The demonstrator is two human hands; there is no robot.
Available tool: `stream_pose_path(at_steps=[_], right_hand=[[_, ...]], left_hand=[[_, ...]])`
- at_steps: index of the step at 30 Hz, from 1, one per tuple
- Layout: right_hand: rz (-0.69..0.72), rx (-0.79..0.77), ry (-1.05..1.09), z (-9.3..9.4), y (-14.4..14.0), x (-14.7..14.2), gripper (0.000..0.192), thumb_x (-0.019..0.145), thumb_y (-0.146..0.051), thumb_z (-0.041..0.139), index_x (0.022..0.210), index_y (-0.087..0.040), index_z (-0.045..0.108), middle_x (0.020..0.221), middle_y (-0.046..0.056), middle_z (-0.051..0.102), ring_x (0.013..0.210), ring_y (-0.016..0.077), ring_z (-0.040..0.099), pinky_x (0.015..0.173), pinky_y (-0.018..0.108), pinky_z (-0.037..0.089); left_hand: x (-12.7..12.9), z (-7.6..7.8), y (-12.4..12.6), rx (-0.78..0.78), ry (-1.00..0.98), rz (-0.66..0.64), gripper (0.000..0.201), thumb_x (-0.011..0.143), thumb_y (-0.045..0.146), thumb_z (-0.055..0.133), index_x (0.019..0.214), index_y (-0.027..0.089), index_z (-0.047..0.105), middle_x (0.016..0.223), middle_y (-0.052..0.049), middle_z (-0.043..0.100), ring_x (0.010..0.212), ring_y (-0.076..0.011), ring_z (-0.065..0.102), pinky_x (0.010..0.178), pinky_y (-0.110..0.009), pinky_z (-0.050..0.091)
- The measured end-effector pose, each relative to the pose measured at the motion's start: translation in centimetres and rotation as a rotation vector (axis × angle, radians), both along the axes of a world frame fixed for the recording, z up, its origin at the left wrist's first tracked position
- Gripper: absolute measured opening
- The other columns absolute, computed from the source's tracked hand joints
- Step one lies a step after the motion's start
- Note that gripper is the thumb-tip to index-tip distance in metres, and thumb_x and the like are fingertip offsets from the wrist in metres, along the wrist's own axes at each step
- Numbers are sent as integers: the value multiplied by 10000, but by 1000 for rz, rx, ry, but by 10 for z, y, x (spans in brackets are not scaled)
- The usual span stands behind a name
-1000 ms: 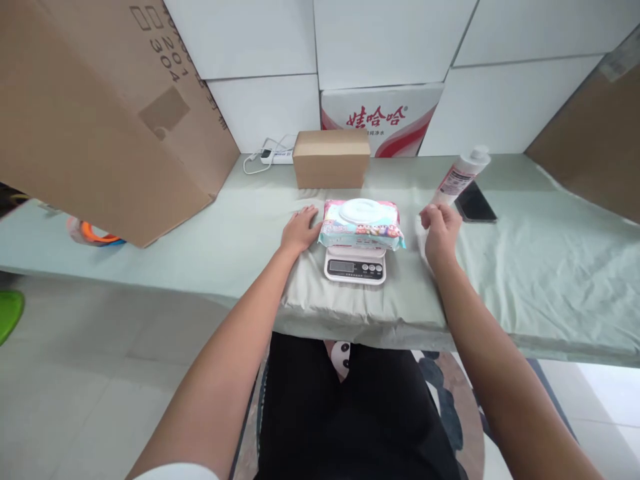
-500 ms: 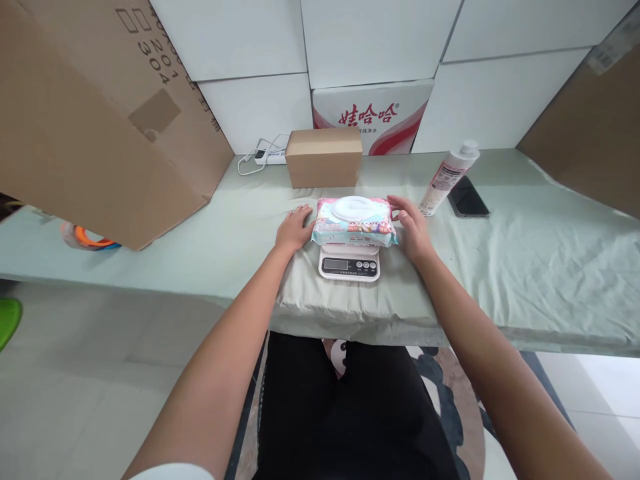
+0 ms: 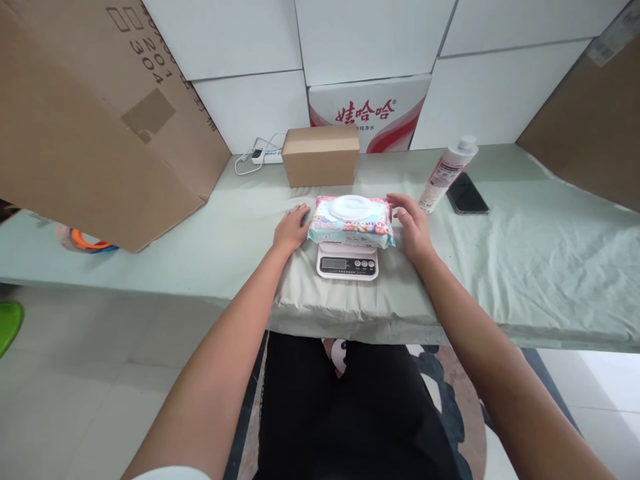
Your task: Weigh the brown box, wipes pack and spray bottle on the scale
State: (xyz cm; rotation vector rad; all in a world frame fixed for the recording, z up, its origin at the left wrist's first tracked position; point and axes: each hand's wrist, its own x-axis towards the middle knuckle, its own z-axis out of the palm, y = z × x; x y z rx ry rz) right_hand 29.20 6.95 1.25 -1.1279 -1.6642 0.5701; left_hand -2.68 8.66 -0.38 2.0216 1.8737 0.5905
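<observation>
A pack of wet wipes [image 3: 351, 221] with a white round lid lies flat on a small white kitchen scale [image 3: 347, 263]. The scale stands on the pale green cloth covering the table [image 3: 525, 267]. My left hand [image 3: 290, 228] rests flat on the cloth just left of the pack, fingers apart, holding nothing. On the other side, my right hand [image 3: 413, 227] sits against the pack's right end with the fingers spread; a firm grip cannot be made out.
A small brown box [image 3: 321, 156] stands behind the scale. A white bottle [image 3: 447, 173] and a black phone [image 3: 467, 197] lie to the right. Large cardboard boxes [image 3: 95, 120] lean at left and right. A power strip [image 3: 267, 155] is at the wall.
My right hand moved left from beside the bottle to the right end of the wipes pack. The left hand stayed put.
</observation>
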Motion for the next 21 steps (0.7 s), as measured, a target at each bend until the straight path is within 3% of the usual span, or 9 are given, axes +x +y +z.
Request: stream_pose_path(at_steps=[6, 12, 18, 21], right_hand=[[-33, 45, 80, 4, -2, 0, 567, 933, -666, 452, 1262, -252, 656, 1292, 123, 744, 1164, 305, 693, 997, 471, 552], [-60, 39, 44, 8, -5, -1, 617, 943, -699, 401, 1296, -250, 633, 1299, 138, 729, 1176, 312, 689, 990, 473, 552], [46, 123, 88, -2, 0, 2, 703, 888, -809, 507, 1336, -282, 635, 1322, 121, 712, 1159, 330, 683, 974, 497, 549], [171, 203, 32, -5, 1, 4, 817, 838, -820, 609, 1462, -294, 566, 1411, 133, 660, 1236, 360, 649, 1011, 528, 531]], left_hand=[[0, 0, 0, 1, 1, 0, 584, 995, 471, 491, 1551, 302, 554, 1722, 3, 430, 1635, -196, 344, 1363, -399, 233], [1, 4, -2, -24, 11, 3, 584, 1003, 463, 480, 1553, 277, 550, 1730, -3, 420, 1643, -193, 326, 1366, -366, 204], [1, 4, -2, -19, -2, 1, 572, 1001, 418, 487, 1547, 259, 555, 1730, -20, 420, 1643, -181, 323, 1366, -377, 205], [0, 2, -1, -15, 12, -1, 576, 1002, 418, 492, 1555, 264, 545, 1730, -18, 421, 1642, -177, 325, 1363, -373, 208]])
